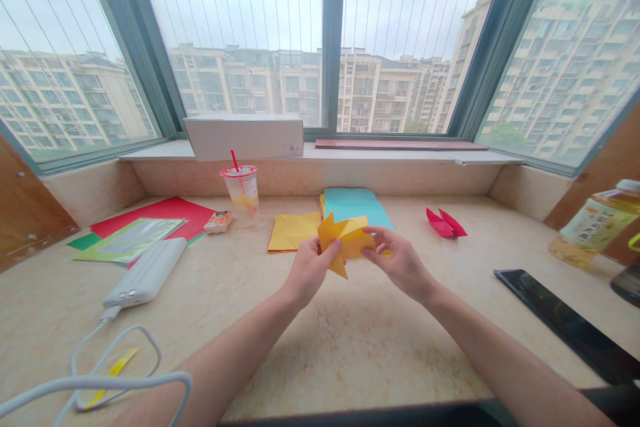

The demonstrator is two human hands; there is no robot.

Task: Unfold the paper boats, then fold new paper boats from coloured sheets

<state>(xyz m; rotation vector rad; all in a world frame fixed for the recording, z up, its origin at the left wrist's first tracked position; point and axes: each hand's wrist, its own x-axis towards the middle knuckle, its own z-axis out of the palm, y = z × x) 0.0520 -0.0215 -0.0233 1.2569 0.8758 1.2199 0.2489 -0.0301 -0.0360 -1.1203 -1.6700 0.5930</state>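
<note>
A partly folded piece of yellow origami paper is held up above the counter between both hands, with pointed flaps sticking out at its left and bottom. My left hand pinches its left part, thumb on the near face. At the right edge, my right hand grips the paper between thumb and fingers. Behind the hands lie a stack of yellow sheets and a stack of light blue sheets. A folded red paper shape rests farther right.
Left are red sheets, a plastic packet, a white power bank with a looping cable, a small box and a plastic cup. Right are a black phone and a bottle. A white box sits on the sill.
</note>
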